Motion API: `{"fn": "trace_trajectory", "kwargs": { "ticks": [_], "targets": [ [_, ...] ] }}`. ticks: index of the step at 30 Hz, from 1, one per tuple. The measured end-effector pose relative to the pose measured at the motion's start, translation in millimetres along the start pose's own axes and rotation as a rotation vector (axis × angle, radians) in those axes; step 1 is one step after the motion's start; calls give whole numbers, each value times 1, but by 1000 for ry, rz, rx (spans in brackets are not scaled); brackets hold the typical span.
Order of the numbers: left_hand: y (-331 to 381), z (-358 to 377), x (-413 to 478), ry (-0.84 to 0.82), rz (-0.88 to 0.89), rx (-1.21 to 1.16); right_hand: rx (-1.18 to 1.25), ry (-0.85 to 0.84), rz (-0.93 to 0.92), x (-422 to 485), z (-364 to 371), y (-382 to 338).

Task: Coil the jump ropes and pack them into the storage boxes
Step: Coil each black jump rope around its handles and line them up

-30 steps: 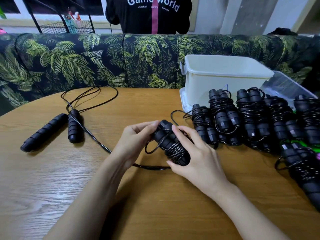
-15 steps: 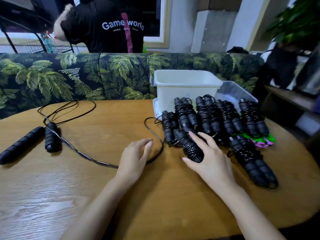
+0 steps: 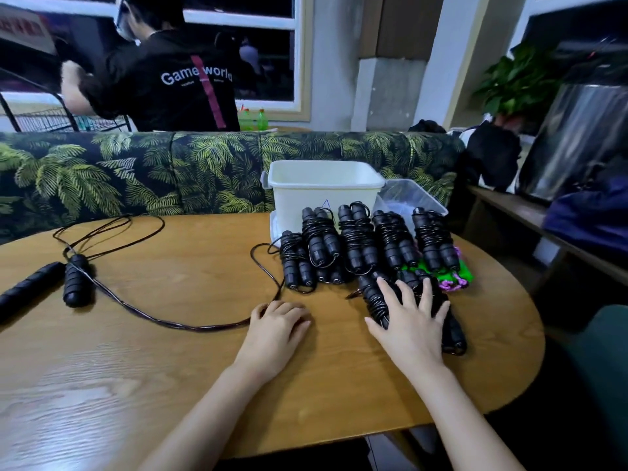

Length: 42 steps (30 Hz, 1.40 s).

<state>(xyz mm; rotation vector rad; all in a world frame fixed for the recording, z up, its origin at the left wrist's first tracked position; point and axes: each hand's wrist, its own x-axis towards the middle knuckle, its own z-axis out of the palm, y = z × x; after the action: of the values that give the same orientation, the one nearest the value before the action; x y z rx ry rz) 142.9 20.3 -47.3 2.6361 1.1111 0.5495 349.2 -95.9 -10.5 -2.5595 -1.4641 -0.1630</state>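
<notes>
**Wound ropes at risk of springing loose**

The right hand (image 3: pixel 413 317) is lying wide, fingers spread straight, pressing down on a wound rope (image 3: pixel 375 299). This rope is sitting at the near right of the table (image 3: pixel 170 385), just in front of the row of wound ropes (image 3: pixel 356 246). The left hand (image 3: pixel 277 322) is resting on the wood, fingers loosely bent and gripping nothing that shows. The cord (image 3: pixel 153 316) of the unwound rope (image 3: pixel 73 283) is curving right up to that hand, and whether they are touching cannot be told.

The likeliest trouble is sitting under the right palm. A stiff end seems to be poking out at the left of that wound rope, so once the pressure is coming off, the turns may be slackening and unwinding. Its round handles may also be rolling toward the table edge.

On the other side, the cord is looping close to the leftmost rope of the row, so a careless pull by the left hand may be dragging that one out of line. The white box (image 3: pixel 323 192) and the clear box (image 3: pixel 413 198) are standing behind the row, so an arm reaching over may be knocking ropes down.
</notes>
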Motion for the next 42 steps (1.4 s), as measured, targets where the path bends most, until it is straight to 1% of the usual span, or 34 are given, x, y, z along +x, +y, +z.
{"fn": "trace_trajectory", "kwargs": {
  "ticks": [2,4,8,13,18,24,28,29,31,34,36,39,42],
  "targets": [
    [0,-1,-1,14,2,-8,-12,-20,-4,1,-3,-1],
    [1,-4,-2,42,-17,-30,4,7,-32,-3,-6,-6],
    [-4,-14,-10,98,-69,-68,109,154,-175,-15,-14,-26],
    [-26,-39,-36,127,-111,-24,199,206,-372,-21,-16,-80],
    [-74,-75,-61,187,-218,44,268,120,-559,-15,-5,-162],
    [-158,-118,-92,296,-350,92,257,-48,-763,1,7,-268],
    [-222,-148,-99,364,-453,151,261,-97,-859,17,13,-338],
    [-237,-154,-98,374,-489,174,256,-111,-868,22,17,-353],
    [-263,-164,-92,335,-614,217,228,-153,-851,31,26,-381],
    [-290,-172,-75,193,-814,263,194,-255,-801,44,40,-411],
    [-296,-173,-61,128,-870,261,236,-276,-791,54,51,-421],
    [-300,-166,-48,77,-910,317,460,-194,-753,80,62,-422],
    [-302,-161,-46,114,-946,308,614,-19,-567,122,64,-408]
  ]
}}
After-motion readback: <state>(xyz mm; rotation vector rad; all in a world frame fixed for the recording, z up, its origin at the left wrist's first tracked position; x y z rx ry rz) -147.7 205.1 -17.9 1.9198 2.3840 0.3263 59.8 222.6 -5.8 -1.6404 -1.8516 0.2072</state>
